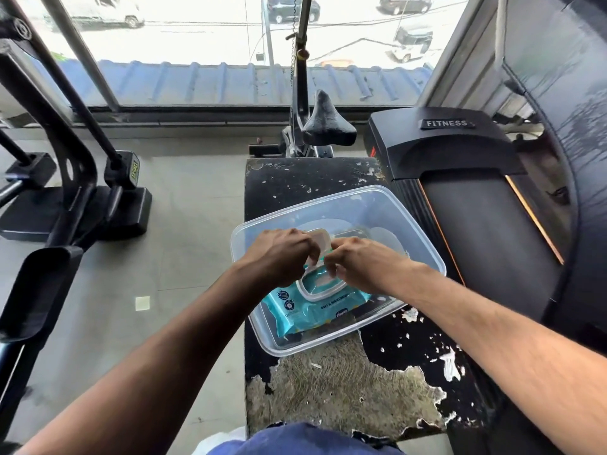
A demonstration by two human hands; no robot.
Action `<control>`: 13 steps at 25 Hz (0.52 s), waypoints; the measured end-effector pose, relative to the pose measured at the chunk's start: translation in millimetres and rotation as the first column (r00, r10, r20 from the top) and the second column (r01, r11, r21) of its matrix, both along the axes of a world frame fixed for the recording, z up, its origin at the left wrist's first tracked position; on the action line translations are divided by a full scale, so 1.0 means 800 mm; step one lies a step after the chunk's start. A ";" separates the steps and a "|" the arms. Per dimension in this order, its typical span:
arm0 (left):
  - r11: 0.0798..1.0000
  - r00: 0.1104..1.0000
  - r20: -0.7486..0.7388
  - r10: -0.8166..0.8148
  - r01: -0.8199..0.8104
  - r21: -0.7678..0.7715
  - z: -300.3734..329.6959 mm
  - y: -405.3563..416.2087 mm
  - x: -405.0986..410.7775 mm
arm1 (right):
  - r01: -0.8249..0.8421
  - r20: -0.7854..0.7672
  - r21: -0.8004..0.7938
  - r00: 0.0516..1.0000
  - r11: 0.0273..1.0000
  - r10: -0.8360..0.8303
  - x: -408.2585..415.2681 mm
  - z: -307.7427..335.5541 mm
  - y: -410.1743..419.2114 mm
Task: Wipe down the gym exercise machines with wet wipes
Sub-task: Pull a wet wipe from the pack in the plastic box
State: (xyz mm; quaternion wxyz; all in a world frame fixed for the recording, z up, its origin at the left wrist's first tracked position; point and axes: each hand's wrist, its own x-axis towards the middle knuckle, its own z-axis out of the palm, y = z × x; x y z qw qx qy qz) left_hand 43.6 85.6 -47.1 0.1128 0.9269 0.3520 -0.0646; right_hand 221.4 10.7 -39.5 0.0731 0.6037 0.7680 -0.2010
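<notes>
Head view: a blue wipes pack (315, 307) lies in a clear tub (423, 257) on a worn black table (410, 356). The left hand (279, 254) curls its grip on the pack's raised flip lid (320, 238). The right hand (361, 261) pinches at the opening beside it; what it holds is hidden. A treadmill (460, 152) stands just right, a bike saddle (326, 121) beyond.

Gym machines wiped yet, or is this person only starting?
Only starting, it seems. Done: the wipes pack lies in the clear tub on the worn bench, its flip lid up. In hand: the left hand and right hand work at its opening; no wipe visibly out. Left: the treadmill, bike seat and other machines.
</notes>
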 end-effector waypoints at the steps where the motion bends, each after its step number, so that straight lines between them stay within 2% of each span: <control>1: 1.000 1.000 -0.012 -0.008 0.008 -0.010 -0.001 -0.001 0.002 | -0.006 0.023 -0.008 1.000 1.000 0.006 -0.001 -0.002 0.001; 7: 0.996 1.000 0.004 -0.016 0.016 -0.088 -0.004 0.003 -0.001 | -0.107 0.084 0.094 0.991 0.990 0.099 -0.021 -0.010 0.013; 13: 0.990 0.999 0.044 0.032 -0.025 -0.136 -0.005 0.006 -0.002 | -0.226 0.144 0.018 0.964 0.974 0.222 -0.026 -0.007 0.017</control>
